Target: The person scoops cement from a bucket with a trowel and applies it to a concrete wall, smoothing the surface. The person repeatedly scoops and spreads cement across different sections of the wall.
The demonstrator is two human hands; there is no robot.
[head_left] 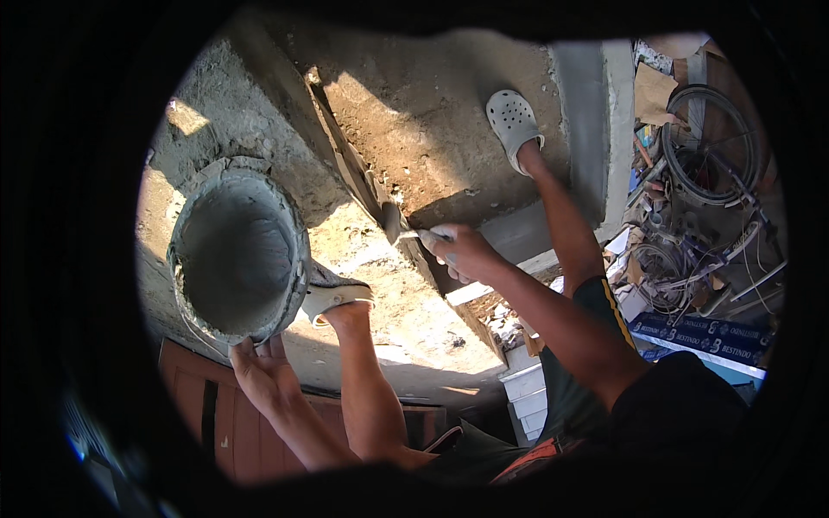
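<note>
A round bucket (pixel 300 259), crusted with grey cement, tilts so that I look into it; wet grey mortar coats its inside. My left hand (pixel 266 380) holds the bucket at its near lower edge, with the fingertips partly hidden behind it. In my right hand (pixel 466 253) is the handle of a small trowel (pixel 394 224), the fingers wrapped round it. Its blade is at the edge of a long wooden board (pixel 345 164) that runs slantwise along the rough cement ledge.
My feet, in pale perforated clogs (pixel 513 119), stand wide apart on different surfaces. To the right lie a bicycle wheel (pixel 710 145), tangled cables and scrap. A brown wooden panel (pixel 250 423) is at the lower left, beside white steps (pixel 525 397) farther right.
</note>
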